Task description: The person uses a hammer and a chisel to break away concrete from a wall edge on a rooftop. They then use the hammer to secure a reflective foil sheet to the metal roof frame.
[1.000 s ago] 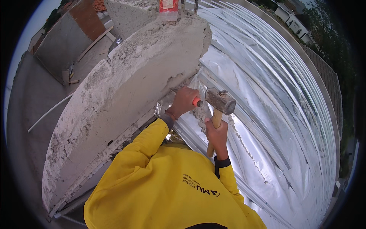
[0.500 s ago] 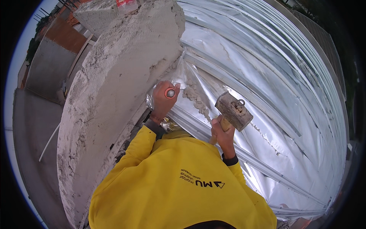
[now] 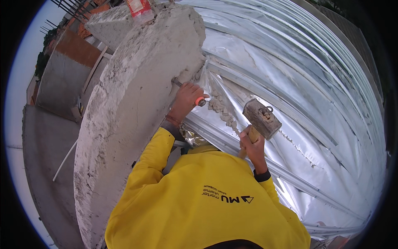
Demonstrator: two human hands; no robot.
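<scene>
My left hand (image 3: 186, 101) is closed round a chisel (image 3: 201, 101) whose orange-ringed end points right. The chisel's metal blade comes out past my fingers and its tip meets the rough grey plastered wall (image 3: 141, 95). My right hand (image 3: 253, 144) grips the wooden handle of a hammer (image 3: 262, 119) with a worn, blocky metal head and a small metal loop on top. The hammer head is held to the right of the chisel's end, apart from it. Below the chisel, crumbled mortar (image 3: 222, 108) lies on silver foil sheeting (image 3: 290, 141).
Metal roof battens (image 3: 269, 87) run across the foil on the right. A red and clear plastic packet (image 3: 140, 10) sits on top of the wall. Beyond the wall at left are a lower grey surface (image 3: 49, 166), a thin white pipe (image 3: 65, 159) and upright rebar.
My left hand has tilted the chisel, so its blade now shows against the wall and its end faces right. The hammer stays near the same place. The whole view has shifted slightly.
</scene>
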